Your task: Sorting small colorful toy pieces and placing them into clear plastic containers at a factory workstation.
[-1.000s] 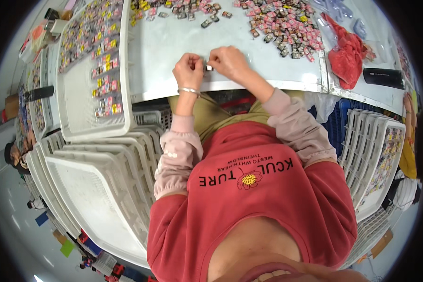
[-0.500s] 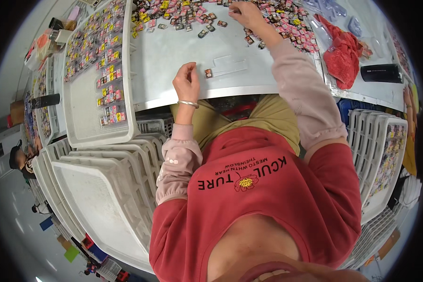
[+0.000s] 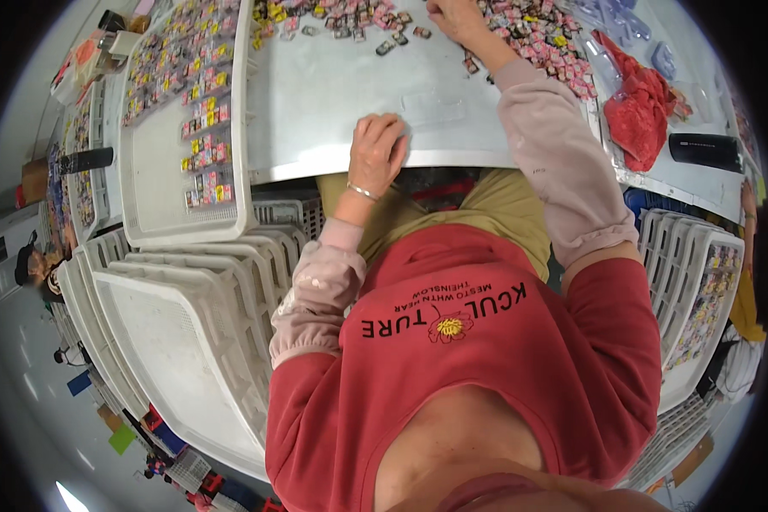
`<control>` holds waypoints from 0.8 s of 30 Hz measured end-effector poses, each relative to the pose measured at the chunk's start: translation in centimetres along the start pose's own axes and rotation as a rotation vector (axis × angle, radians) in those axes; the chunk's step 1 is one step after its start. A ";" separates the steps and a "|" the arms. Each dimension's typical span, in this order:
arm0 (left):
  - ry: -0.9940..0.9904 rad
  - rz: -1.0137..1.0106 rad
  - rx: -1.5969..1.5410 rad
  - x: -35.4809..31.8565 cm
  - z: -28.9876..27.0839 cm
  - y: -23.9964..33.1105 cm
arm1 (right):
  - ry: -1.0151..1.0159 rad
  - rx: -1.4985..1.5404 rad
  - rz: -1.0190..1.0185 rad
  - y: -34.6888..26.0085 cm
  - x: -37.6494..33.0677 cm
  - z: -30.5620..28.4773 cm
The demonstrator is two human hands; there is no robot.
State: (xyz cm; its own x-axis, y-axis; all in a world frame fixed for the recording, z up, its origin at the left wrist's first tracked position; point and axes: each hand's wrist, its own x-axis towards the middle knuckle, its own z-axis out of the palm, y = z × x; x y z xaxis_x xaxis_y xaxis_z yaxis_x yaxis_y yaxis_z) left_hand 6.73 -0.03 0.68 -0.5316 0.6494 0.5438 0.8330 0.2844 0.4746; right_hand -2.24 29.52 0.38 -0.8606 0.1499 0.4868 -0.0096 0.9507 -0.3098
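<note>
My left hand rests at the table's near edge, fingers bent and drawn together. It covers the spot where a small dark piece lay, so anything in its grip is hidden. Just beyond it lies a clear plastic case, faint against the white table. My right hand reaches to the far side, into a pile of small rectangular pieces in pink, black and yellow. Its fingertips are pinched together; what they hold is too small to make out. More loose pieces lie left of that hand.
A white tray with rows of filled clear cases stands at the left. Stacked white trays sit below it. To the right lie a red cloth, a black cylinder and clear plastic parts.
My left hand has moved right and closed over the place of the small piece beside the clear case. The right hand stays at the pile, slightly farther out; the whole view has shifted a little.
</note>
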 end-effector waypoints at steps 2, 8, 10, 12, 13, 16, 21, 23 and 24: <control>0.004 0.002 -0.025 0.3 0.2 0.0 | -0.012 0.067 0.021 0.6 0.1 -0.5; 0.045 -0.031 -0.023 0.4 -0.1 -0.3 | -0.257 0.601 0.072 -5.6 -5.6 -4.9; 0.051 -0.032 -0.002 0.5 0.1 -0.4 | -0.379 0.700 0.052 -8.4 -8.7 -5.3; 0.055 -0.036 0.022 0.3 0.2 -0.3 | -0.443 0.766 0.050 -10.2 -10.4 -4.7; 0.068 -0.044 -0.001 0.4 0.3 -0.3 | -0.367 0.658 -0.035 -10.7 -10.8 -4.2; 0.092 -0.059 -0.030 0.3 0.3 -0.5 | -0.206 0.541 -0.096 -12.2 -12.1 -2.7; 0.113 -0.115 -0.052 0.1 0.2 -0.2 | -0.097 0.445 -0.091 -13.7 -13.9 -2.9; 0.102 -0.123 -0.064 0.2 0.2 -0.2 | -0.106 0.374 -0.089 -14.3 -14.2 -3.4; 0.096 -0.115 -0.047 0.3 0.3 -0.1 | -0.026 0.317 -0.116 -14.6 -14.1 -3.4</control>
State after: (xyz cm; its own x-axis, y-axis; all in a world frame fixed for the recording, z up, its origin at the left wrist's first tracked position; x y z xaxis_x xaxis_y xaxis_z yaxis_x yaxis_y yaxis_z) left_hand 6.48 0.37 0.60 -0.6370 0.5435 0.5467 0.7590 0.3184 0.5679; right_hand 11.75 14.49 0.85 -0.8571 0.0345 0.5140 -0.2630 0.8287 -0.4941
